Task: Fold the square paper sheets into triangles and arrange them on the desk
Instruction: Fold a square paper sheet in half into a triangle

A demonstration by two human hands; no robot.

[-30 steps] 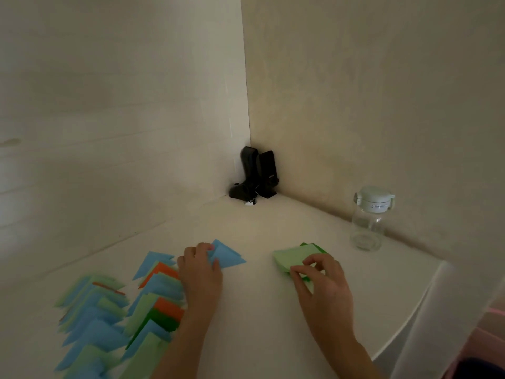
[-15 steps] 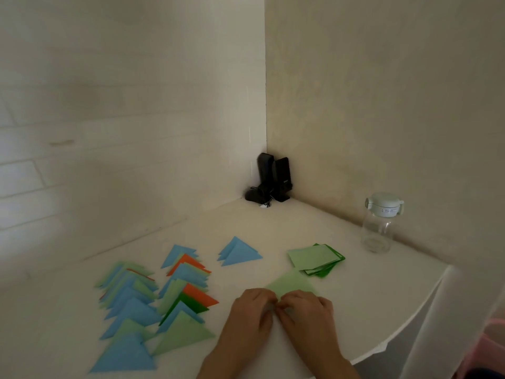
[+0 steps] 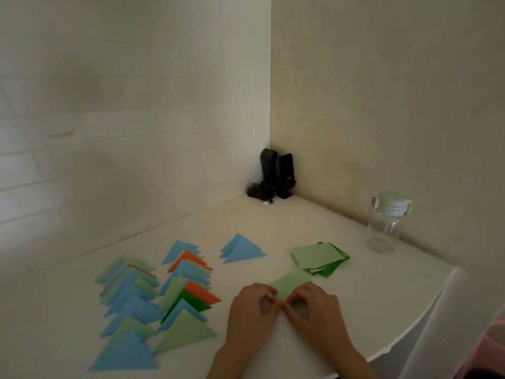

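Observation:
A light green square sheet [image 3: 291, 284] lies on the white desk [image 3: 273, 228] in front of me. My left hand [image 3: 252, 313] and my right hand [image 3: 314, 310] meet at its near corner, fingers curled and pinching the paper. A stack of green square sheets [image 3: 318, 258] sits just beyond, to the right. Two overlapping rows of folded blue, green and orange triangles [image 3: 153, 294] cover the desk's left side. A pair of blue triangles [image 3: 241, 249] lies apart behind my left hand.
A clear bottle with a pale lid [image 3: 386, 221] stands by the right wall. Black speakers with a cable [image 3: 274, 176] fill the far corner. The desk's rounded edge [image 3: 410, 332] curves close on the right.
My left hand let go of the blue triangle and my right hand drew one green sheet from the stack toward me. Both hands now pinch its near corner.

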